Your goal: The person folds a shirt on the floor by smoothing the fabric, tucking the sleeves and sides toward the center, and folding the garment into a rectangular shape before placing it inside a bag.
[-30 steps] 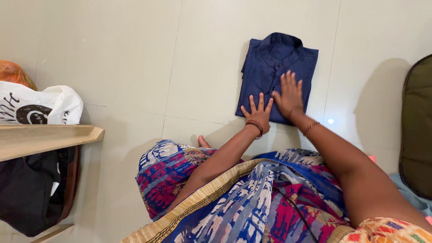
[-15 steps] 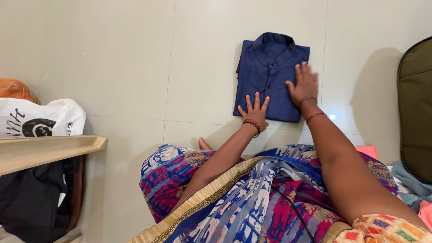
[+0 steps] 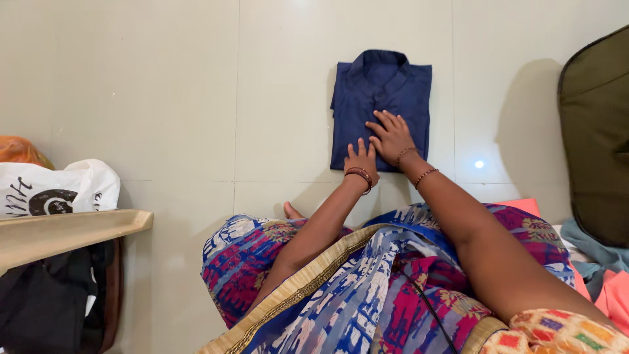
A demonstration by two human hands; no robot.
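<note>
One folded navy shirt (image 3: 381, 105) flat on the tiled floor (image 3: 164, 98). Two hands on its near half: left hand (image 3: 360, 159) at the lower edge, right hand (image 3: 392, 136) beside it, each grip released, fingers spread flat. One white printed bag (image 3: 56, 187) far left of the shirt.

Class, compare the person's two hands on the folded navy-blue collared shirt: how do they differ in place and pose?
The left hand lies at the near edge of the folded navy-blue collared shirt; the right hand lies farther up, near its middle. The left fingers point straight ahead; the right fingers angle left. Both lie flat, palm down, with bangles at the wrist.
</note>
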